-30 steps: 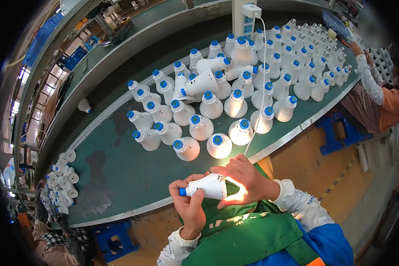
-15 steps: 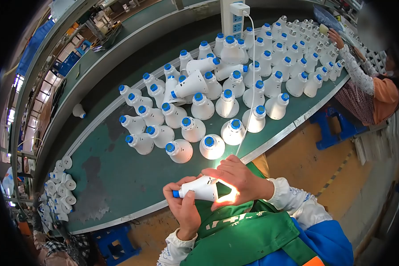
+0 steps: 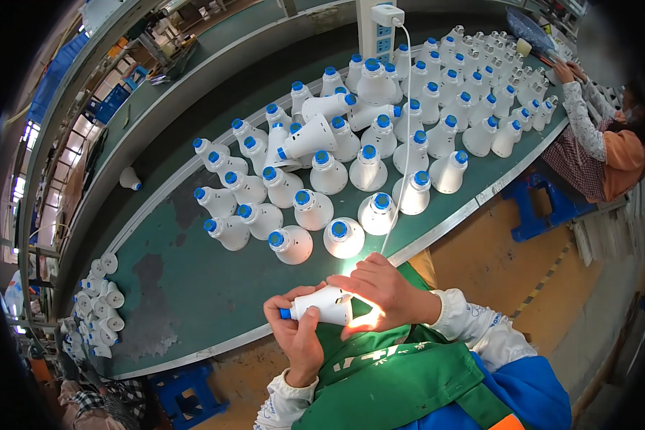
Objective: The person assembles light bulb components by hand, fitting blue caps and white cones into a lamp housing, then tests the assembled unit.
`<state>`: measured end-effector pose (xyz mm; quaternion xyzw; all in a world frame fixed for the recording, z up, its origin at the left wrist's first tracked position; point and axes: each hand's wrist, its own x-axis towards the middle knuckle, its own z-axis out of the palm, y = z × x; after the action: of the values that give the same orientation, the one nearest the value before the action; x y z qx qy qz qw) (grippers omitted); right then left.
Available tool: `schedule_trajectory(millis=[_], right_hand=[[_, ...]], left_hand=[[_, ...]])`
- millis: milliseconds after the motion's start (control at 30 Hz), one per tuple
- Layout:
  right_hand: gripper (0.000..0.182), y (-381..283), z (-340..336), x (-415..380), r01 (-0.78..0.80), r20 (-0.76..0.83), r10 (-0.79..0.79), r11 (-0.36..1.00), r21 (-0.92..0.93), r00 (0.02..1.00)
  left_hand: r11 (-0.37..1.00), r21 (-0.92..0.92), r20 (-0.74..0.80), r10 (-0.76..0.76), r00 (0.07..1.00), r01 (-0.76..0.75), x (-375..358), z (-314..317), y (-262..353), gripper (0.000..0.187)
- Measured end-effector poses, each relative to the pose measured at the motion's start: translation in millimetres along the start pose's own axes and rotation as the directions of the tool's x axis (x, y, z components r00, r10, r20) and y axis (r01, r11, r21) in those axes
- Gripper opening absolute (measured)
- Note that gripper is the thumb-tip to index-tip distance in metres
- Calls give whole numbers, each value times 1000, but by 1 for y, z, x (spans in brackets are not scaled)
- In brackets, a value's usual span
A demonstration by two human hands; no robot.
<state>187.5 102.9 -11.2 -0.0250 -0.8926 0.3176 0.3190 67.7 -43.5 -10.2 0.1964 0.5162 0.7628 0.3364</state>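
A white cone-shaped light bulb (image 3: 328,306) with a blue cap lies sideways in front of me, cap to the left. My left hand (image 3: 296,330) is closed around its narrow end, with the thumb on the near side. At the wide end, my right hand (image 3: 380,290) has its fingers and thumb curled about the rim. Bright light shines from that end onto the right palm. Beside the right fingertips is a small dark detail on the bulb that I cannot make out. A white cable (image 3: 408,129) runs down toward the right hand, its lower end hidden.
Many similar blue-capped bulbs (image 3: 313,209) stand on the green table (image 3: 215,287), some lying on others. White parts (image 3: 97,304) are piled at the left end. A socket post (image 3: 375,36) rises at the back. Co-workers sit at the far right (image 3: 595,136) and lower left (image 3: 100,401).
My hands and the bulb stay nearly still, the bulb turned slightly. At the far right, the co-worker's hands have shifted right, away from a pale yellow object.
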Motion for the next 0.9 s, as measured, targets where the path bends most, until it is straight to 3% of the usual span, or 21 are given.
schedule_trajectory(millis=[133, 233, 400, 600, 733, 800, 833, 867, 900], right_hand=[[85, 1, -4, 2, -27, 17, 26, 999, 34, 1000], [85, 3, -5, 2, -24, 26, 23, 999, 40, 999], [86, 5, -5, 1, -45, 31, 42, 996, 72, 999], [83, 0, -10, 5, -113, 42, 109, 987, 114, 993], [70, 3, -15, 5, -163, -1, 164, 979, 122, 986], [52, 8, -8, -1, -176, -24, 177, 984, 19, 984], [35, 6, -8, 3, -167, -50, 168, 986, 21, 985], [35, 7, -5, 3, -143, -51, 145, 989, 30, 988], [31, 8, 0, 1, -151, -57, 150, 988, -13, 987]], left_hand=[[1000, 4, -8, -12, 1000, 12, -2, -3, -1, 36], [988, -152, 71, -10, 997, 20, -1, -2, 5, 41], [999, 6, 68, -34, 997, 33, -4, 1, 8, 44], [995, 33, -12, -91, 996, 92, -1, -10, 8, 39], [991, 119, -127, 69, 989, -54, 19, -49, 20, 44], [761, 599, 2, 309, 951, -249, 35, -64, 35, 52], [509, 789, 121, 420, 899, -344, 44, -74, 38, 59], [496, 796, 115, 439, 891, -347, 51, -76, 40, 59], [327, 864, 204, 466, 861, -382, 59, -76, 42, 57]])
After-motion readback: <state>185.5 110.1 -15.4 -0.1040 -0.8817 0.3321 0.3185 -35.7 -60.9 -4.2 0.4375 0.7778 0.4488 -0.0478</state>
